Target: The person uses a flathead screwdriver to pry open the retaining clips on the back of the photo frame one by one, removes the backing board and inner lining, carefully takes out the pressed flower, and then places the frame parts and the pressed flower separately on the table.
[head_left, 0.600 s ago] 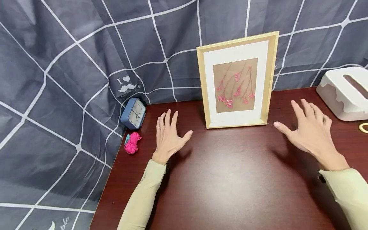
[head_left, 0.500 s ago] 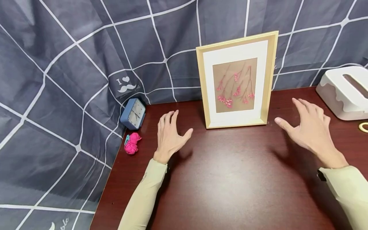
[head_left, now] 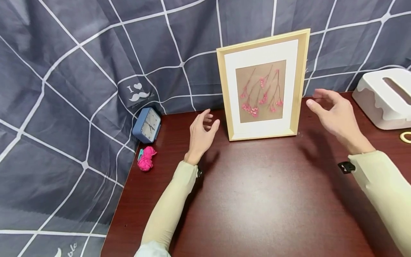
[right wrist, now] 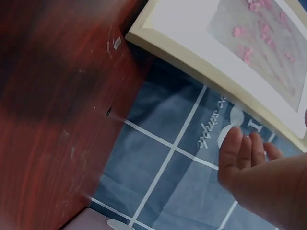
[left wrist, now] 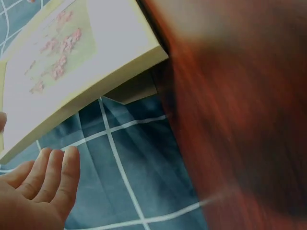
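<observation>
A light wooden picture frame (head_left: 263,84) with a white mat and pink pressed flowers stands upright against the grey checked cloth at the back of the dark red table (head_left: 257,200). My left hand (head_left: 201,132) hovers just left of the frame's lower left corner, fingers loosely spread, holding nothing. My right hand (head_left: 334,114) is raised beside the frame's right edge, fingers relaxed and apart, not touching it. The left wrist view shows the frame (left wrist: 72,72) close above my fingers (left wrist: 48,175). In the right wrist view the frame (right wrist: 230,52) sits above my fingers (right wrist: 244,153).
A small blue alarm clock (head_left: 147,125) leans at the table's back left, with a pink yarn bundle (head_left: 146,159) in front of it. A white tissue box (head_left: 385,98) stands at the far right, a tape roll (head_left: 406,136) beside it. The cloth (head_left: 80,71) hangs behind.
Both hands have lifted off the table and moved forward and inward, closer to the two sides of the frame. The frame has not moved.
</observation>
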Tool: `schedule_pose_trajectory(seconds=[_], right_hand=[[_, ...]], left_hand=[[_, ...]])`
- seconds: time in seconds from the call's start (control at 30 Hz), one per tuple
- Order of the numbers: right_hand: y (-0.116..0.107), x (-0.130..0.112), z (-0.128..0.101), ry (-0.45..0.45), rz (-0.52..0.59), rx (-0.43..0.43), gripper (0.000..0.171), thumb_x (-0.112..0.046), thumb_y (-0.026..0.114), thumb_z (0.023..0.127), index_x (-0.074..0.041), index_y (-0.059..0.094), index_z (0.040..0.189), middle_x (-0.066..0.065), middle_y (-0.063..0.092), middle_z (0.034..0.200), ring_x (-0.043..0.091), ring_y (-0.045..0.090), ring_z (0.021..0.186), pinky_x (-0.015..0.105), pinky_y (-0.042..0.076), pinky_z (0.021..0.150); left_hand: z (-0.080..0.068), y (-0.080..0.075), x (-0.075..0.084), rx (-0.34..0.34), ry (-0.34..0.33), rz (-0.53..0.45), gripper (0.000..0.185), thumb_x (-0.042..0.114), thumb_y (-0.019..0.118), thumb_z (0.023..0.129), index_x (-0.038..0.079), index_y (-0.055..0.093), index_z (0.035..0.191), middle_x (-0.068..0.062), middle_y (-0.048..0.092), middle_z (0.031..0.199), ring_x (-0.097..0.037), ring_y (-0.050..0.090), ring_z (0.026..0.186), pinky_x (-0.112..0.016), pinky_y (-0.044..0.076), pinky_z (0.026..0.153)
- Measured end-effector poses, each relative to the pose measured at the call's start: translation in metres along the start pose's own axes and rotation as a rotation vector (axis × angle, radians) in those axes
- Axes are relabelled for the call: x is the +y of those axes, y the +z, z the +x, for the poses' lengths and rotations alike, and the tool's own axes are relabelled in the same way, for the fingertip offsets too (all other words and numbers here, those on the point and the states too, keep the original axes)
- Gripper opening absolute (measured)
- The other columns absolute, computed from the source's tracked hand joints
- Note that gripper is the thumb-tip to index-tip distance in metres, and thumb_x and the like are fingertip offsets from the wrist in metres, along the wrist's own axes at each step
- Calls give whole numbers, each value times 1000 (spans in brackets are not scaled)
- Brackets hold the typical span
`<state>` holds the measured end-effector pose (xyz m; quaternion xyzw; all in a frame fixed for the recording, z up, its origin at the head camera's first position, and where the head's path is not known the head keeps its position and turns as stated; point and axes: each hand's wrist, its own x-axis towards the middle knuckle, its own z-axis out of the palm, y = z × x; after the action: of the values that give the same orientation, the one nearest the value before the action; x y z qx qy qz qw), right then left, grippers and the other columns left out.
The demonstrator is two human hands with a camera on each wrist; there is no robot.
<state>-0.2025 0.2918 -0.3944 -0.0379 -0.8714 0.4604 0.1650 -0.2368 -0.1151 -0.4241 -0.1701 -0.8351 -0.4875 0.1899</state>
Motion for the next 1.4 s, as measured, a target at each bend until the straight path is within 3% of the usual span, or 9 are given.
schedule_pose_trajectory(seconds=[0.1,0.3,0.4,0.57,0.9,1.0,1.13,1.3,1.4], right_hand=[[2,1,16,-10,-16,-26,58,-41,68,106,-7,62,153,-39,54,105,-17,50,98,7,37,86],[7,3,39,-1,-25,-90,61,-43,65,108,-10,57,158,-30,64,115,-15,51,101,7,38,84],[14,5,44,-1,-14,-108,60,-39,66,108,-9,57,159,-29,60,106,-10,52,98,8,39,78],[23,4,49,-12,31,-86,53,-27,68,108,-3,60,154,-33,54,91,-7,53,91,6,41,72],[29,-1,45,51,142,-40,48,-17,71,106,2,63,149,-36,59,90,-11,57,94,1,46,78],[27,-3,37,62,151,-36,48,-17,72,106,-1,64,150,-38,60,90,-12,57,96,1,46,78],[22,-4,26,69,136,-59,49,-19,71,106,-4,62,152,-40,59,90,-13,57,92,7,46,69],[17,-5,11,57,159,-88,49,-18,70,107,-1,60,153,-40,61,91,-16,59,87,5,48,69],[15,-7,2,39,189,-85,49,-22,67,109,1,60,151,-39,62,92,-15,62,82,3,51,71]], left_hand=[[16,8,1,-5,-37,7,44,17,75,102,-1,68,141,-21,77,123,-33,77,105,-43,69,88],[42,19,1,-47,-64,28,38,18,75,104,2,73,138,-18,79,125,-32,79,107,-40,67,96],[48,23,0,-75,-76,27,38,17,74,104,3,73,140,-18,78,129,-32,81,105,-37,68,91],[55,29,5,-124,-135,-63,40,14,72,106,0,69,143,-21,77,131,-34,82,102,-36,71,80],[57,31,13,-132,-196,-90,40,7,70,106,-6,65,143,-26,75,129,-38,78,110,-47,71,84],[54,28,14,-135,-197,-104,39,7,71,105,-5,67,141,-26,75,129,-38,79,109,-43,72,81],[49,22,16,-139,-213,-146,35,12,70,107,-4,70,138,-25,76,128,-36,79,107,-32,71,74],[41,15,20,-134,-259,-219,33,21,67,110,-3,74,131,-25,78,117,-32,79,98,-31,71,72],[36,11,24,-134,-301,-281,34,25,64,111,-3,75,128,-19,77,104,-21,77,86,-30,70,69]])
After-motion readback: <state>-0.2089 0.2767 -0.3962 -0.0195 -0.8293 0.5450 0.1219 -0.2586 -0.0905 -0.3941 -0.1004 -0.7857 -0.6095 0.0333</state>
